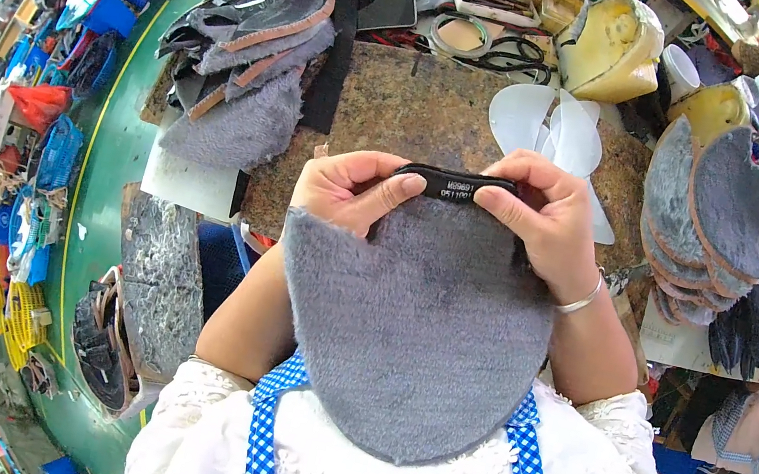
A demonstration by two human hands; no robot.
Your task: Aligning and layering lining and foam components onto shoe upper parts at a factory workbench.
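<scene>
A rounded grey fleece piece (pixel 423 336) hangs in front of my chest, its curved end downward. Along its top edge runs a black strip (pixel 455 187) with pale print, bent over toward me. My left hand (pixel 347 189) pinches the strip's left end between thumb and fingers. At the other end, my right hand (pixel 547 218), with a bangle on the wrist, grips the strip the same way. Both thumbs press on its face. White translucent templates (pixel 551 125) lie on the worn brown work surface (pixel 414 101) just beyond my right hand.
Grey fleece and black pieces are piled (pixel 255 53) at the left. A stack of rounded fleece pieces (pixel 709 209) stands at the right. Along the back are black-handled scissors (pixel 518 56), a tape roll (pixel 461 35) and a yellow hollow form (pixel 616 47).
</scene>
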